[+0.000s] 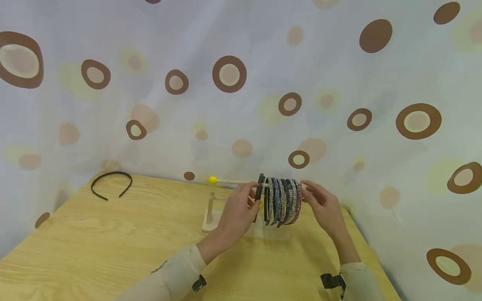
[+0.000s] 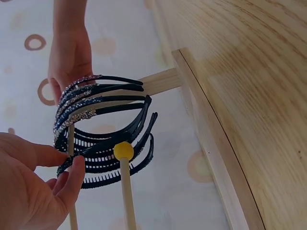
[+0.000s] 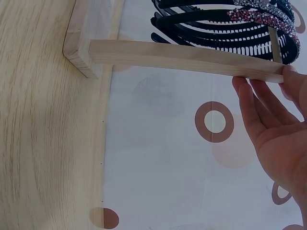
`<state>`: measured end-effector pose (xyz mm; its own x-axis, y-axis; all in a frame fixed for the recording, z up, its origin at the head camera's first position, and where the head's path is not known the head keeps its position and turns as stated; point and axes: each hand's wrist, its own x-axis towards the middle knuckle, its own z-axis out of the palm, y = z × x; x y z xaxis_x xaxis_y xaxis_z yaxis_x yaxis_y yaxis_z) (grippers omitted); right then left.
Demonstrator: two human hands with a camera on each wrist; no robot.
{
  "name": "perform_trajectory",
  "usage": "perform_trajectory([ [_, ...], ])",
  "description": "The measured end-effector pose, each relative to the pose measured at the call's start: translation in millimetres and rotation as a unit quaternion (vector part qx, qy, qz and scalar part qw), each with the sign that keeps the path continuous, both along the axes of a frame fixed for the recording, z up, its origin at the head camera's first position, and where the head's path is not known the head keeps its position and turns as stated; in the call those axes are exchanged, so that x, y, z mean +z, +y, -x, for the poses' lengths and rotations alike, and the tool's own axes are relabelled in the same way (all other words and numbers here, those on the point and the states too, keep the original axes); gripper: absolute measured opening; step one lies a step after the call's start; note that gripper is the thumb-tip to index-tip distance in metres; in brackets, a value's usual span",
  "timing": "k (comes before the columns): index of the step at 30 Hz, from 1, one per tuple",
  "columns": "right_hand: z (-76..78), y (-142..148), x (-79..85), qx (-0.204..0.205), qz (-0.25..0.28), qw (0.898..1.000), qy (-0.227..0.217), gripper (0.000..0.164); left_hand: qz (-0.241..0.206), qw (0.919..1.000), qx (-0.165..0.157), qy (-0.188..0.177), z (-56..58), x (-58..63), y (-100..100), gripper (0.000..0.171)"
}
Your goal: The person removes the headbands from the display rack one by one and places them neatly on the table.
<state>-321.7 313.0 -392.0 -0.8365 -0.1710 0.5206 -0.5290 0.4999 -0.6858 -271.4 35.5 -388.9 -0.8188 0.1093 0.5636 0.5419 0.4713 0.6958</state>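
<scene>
A wooden headband stand with yellow-tipped rods stands at the back of the table. Several glittery headbands hang side by side on its upper rod. My left hand pinches a dark headband between thumb and fingers, around that rod and left of the others. At the right end, my right hand grips the top of the stand's wooden upright with thumb and fingertips. In the left wrist view a yellow ball on a lower rod partly covers the headbands.
A thin black headband lies apart at the table's back left. The wooden table meets a wall covering with brown ring patterns behind it and at the right.
</scene>
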Motion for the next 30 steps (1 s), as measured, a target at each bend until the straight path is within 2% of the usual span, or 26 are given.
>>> perform_trajectory([
  [5, -9.6, -2, -2.4, -0.005, 0.007, 1.0, -0.009, 0.039, 0.001, 1.0, 0.001, 0.006, 0.2, 0.3, -6, 0.044],
  [14, -28.3, -21, 28.5, -0.018, 0.002, 1.0, -0.004, 0.037, -0.023, 0.9984, 0.012, 0.05, 6.6, 21.9, -19, 0.043],
  [21, -4.4, -4, 4.3, -0.013, 0.011, 1.0, -0.006, 0.038, -0.048, 0.9973, 0.021, 0.052, 6.6, 27.8, -24, 0.043],
  [30, -6.3, -3, 0.9, -0.013, 0.013, 1.0, -0.011, 0.038, -0.098, 0.9927, 0.037, 0.059, 11.9, 24.0, -30, 0.043],
])
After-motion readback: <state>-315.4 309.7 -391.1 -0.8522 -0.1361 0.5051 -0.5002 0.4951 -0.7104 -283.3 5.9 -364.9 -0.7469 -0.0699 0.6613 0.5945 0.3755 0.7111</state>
